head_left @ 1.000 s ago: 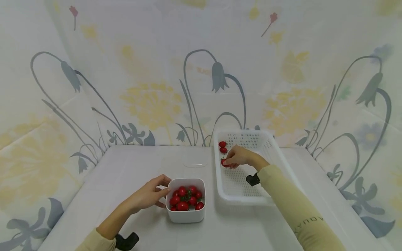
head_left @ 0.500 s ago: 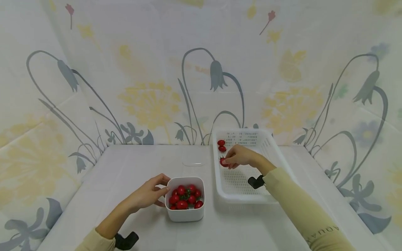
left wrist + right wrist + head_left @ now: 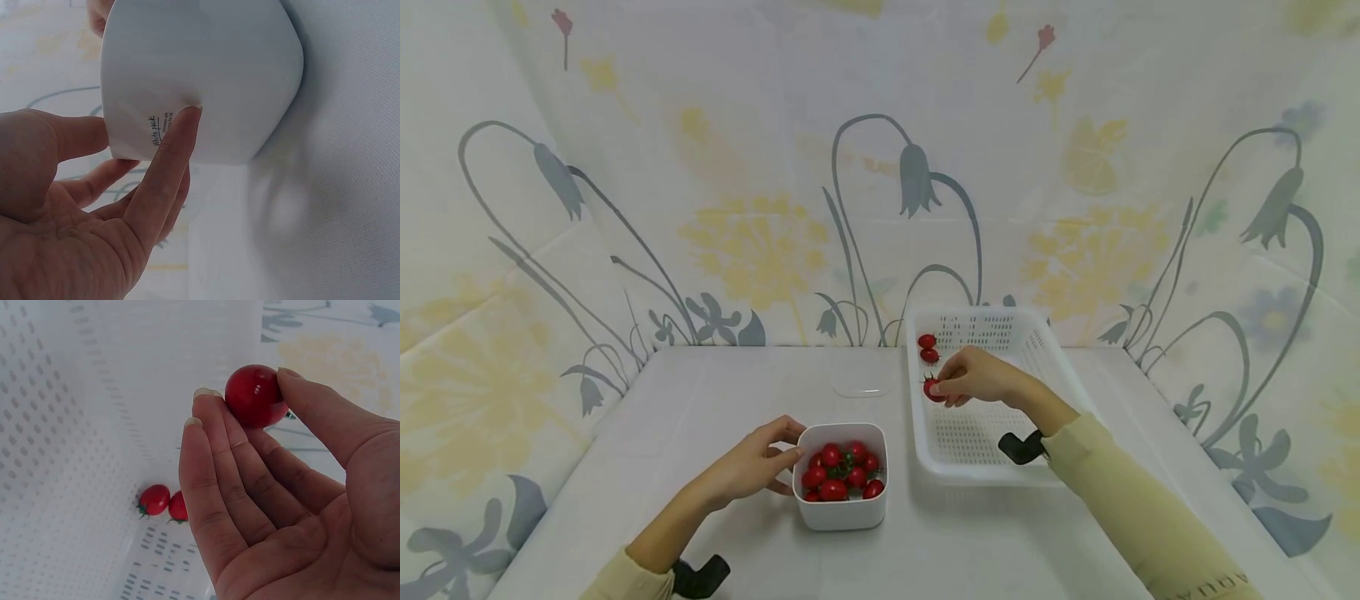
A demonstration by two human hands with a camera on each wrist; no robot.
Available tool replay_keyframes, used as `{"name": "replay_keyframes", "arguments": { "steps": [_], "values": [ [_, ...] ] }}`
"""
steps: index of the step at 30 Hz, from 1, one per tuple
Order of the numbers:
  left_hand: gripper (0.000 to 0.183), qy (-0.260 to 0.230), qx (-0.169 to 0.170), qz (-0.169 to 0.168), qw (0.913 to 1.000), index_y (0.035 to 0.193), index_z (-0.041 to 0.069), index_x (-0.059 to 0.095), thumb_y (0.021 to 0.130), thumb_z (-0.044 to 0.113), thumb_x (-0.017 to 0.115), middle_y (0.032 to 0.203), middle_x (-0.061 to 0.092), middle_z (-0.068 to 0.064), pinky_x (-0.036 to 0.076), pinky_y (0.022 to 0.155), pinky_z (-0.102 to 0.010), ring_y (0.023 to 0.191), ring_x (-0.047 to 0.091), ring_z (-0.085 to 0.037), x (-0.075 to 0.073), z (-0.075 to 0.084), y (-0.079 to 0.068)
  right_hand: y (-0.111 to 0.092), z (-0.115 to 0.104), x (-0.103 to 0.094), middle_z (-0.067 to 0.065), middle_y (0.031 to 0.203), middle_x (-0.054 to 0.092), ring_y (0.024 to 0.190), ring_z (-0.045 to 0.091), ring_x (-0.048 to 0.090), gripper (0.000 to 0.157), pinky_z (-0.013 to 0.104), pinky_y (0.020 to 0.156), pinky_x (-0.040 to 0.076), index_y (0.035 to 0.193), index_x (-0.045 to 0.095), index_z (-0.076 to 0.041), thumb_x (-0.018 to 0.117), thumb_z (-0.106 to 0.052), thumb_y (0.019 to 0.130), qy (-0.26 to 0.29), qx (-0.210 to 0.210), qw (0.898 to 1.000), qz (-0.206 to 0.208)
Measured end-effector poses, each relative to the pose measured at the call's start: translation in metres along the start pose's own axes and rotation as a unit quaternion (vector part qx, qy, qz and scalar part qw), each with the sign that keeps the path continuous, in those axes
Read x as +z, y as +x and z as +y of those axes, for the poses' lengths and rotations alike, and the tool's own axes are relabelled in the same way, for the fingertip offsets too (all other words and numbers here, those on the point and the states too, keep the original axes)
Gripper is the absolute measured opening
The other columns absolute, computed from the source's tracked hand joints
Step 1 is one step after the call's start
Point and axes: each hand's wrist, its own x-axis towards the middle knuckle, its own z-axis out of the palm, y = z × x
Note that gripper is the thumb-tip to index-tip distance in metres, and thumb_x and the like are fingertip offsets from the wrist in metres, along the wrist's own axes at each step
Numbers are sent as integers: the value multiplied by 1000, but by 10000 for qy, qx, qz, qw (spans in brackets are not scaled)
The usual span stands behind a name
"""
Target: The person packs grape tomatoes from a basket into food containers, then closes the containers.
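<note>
My right hand [image 3: 973, 375] pinches a cherry tomato [image 3: 253, 394] between thumb and fingertips over the left side of a white perforated basket [image 3: 955, 475]. In the right wrist view the tomato is round and glossy, and the other fingers stretch out below it. Two more cherry tomatoes [image 3: 154, 500] lie in the basket, near its far left corner. To the left stands a small white square box [image 3: 842, 517] with several cherry tomatoes [image 3: 832, 490] inside. Against that box's left side rests my left hand [image 3: 752, 462], its fingers spread and fairly straight, the thumb at the rim.
A clear, thin lid-like piece [image 3: 861, 382] lies on the white tabletop [image 3: 715, 400] behind the box. The basket's back edge stands close to a flower-printed cloth [image 3: 760, 167], which rises behind and at both sides of the table.
The right forearm and wrist have swung slightly to the right, while its fingers stay on the same tomato. The left hand and box keep their place. The whole view has shifted a little.
</note>
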Motion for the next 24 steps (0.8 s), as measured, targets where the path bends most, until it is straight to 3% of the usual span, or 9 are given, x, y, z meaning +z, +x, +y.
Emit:
{"name": "replay_keyframes", "arguments": {
  "steps": [8, 18, 24],
  "values": [
    [26, 22, 30, -18, 10000, 129, 3, 54, 105, 13, 57, 133, 55, -24, 65, 72, -44, 116, 62, -42, -1, 2, 0, -14, -17, 11, 10, 93, 76, 82, 22, 72, 20, 45, 85, 62, 105, 74, 0, 71, -17, 97, 212, -304, 9993, -68],
    [26, 76, 23, 27, 10000, 129, 4, 55, 104, 13, 58, 133, 55, -24, 65, 72, -43, 115, 62, -41, 0, 2, -1, -23, -37, 38, 10, 97, 76, 88, 31, 72, 21, 36, 82, 62, 107, 74, -2, 71, -21, 97, 405, -613, 9966, -370],
    [26, 101, 2, 44, 9999, 129, 4, 54, 104, 13, 58, 133, 55, -24, 65, 72, -43, 115, 62, -40, 1, 3, -1, -23, -43, 53, 11, 97, 76, 85, 24, 72, 21, 42, 84, 62, 107, 73, -3, 71, -21, 97, 486, -693, 9952, -494]
  ]
}}
